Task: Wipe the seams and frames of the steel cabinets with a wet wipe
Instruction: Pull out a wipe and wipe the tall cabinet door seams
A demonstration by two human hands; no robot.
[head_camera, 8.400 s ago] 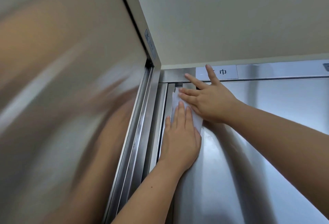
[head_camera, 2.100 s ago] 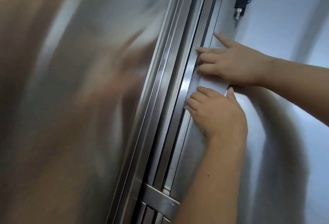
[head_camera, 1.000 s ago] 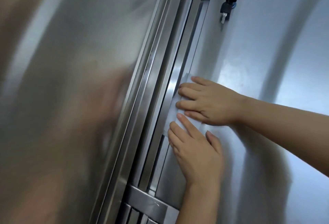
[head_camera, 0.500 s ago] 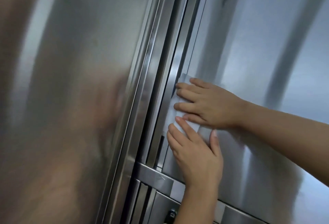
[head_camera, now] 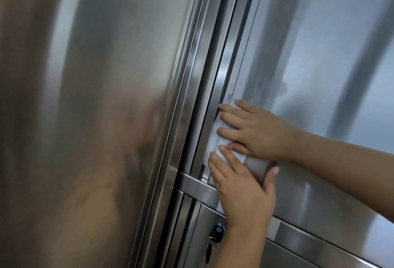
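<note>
Both hands, left hand (head_camera: 243, 193) and right hand (head_camera: 253, 131), are pressing the wet wipe (head_camera: 215, 140) flat against the door seam (head_camera: 221, 80), fingers open. Wipe's probably snagging or bunching at the crossbar (head_camera: 196, 184) just below

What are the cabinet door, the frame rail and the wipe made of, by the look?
Cabinet door: sheet steel, likely stainless, brushed satin finish; soft streaky reflections.
Frame rail: same metal, glossier; sharp bright highlights along folded edges.
Wipe: thin white nonwoven or paper, matte; it bends over the door edge under both hands. Wetness can't be told.
</note>
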